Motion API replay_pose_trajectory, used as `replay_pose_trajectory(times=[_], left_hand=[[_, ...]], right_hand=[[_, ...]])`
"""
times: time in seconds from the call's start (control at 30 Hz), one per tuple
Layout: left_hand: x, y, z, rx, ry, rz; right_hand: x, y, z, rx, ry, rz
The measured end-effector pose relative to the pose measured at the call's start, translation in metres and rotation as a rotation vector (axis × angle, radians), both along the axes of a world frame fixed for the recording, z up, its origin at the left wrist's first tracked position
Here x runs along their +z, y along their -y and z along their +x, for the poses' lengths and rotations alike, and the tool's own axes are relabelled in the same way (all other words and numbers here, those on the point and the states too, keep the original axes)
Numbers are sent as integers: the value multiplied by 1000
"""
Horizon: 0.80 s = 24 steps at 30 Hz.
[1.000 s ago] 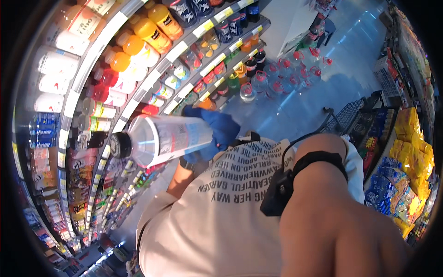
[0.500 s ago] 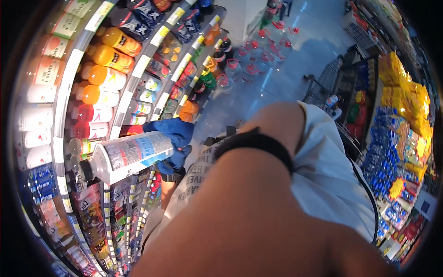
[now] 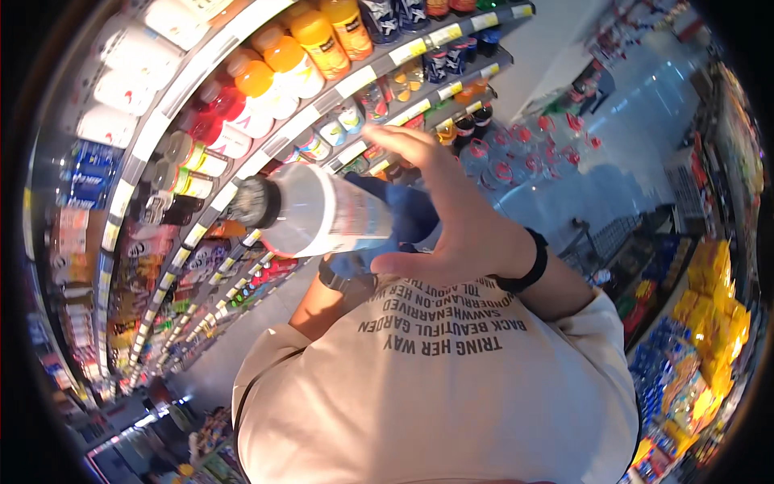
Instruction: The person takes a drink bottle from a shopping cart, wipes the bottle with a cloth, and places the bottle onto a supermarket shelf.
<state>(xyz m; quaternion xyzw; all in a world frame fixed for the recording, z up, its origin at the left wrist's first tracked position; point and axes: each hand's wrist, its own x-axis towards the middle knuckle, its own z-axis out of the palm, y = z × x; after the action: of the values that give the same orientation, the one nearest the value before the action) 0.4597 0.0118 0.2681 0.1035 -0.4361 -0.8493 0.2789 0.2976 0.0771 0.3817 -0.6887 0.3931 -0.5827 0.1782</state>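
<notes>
A clear plastic bottle (image 3: 310, 214) with a black cap and a printed label lies tilted in front of my chest, cap toward the shelves. Dark blue cloth, perhaps a glove (image 3: 413, 208), wraps its base end, where my left hand (image 3: 357, 260) grips it from below; the bottle and cloth hide most of those fingers. A dark watch shows on that wrist. My right hand (image 3: 463, 222), with a black band (image 3: 530, 262) at the wrist, reaches in from the right. Its thumb and fingers are spread apart around the bottle's base end, and I cannot tell whether they touch it.
Curved shelf rows (image 3: 355, 81) of drinks run along the left, with orange bottles (image 3: 318, 36) and white bottles (image 3: 125, 89). Large water bottles with red handles (image 3: 524, 153) stand on the floor ahead. At right are a shopping cart (image 3: 617, 242) and stacked yellow packages (image 3: 709, 323).
My right arm has drawn back from across the view, and its hand has come to the bottle. The bottle has shifted right and upward, its cap turned more toward the view. The whole view has rotated.
</notes>
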Motion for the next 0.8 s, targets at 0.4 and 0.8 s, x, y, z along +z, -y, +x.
replay_pose_trajectory(times=[0.4, 0.8], left_hand=[[11, -13, 4, 236, 248, 473], [19, -6, 68, 615, -95, 420]], right_hand=[[-87, 7, 2, 38, 353, 337], [-77, 44, 40, -11, -122, 388]])
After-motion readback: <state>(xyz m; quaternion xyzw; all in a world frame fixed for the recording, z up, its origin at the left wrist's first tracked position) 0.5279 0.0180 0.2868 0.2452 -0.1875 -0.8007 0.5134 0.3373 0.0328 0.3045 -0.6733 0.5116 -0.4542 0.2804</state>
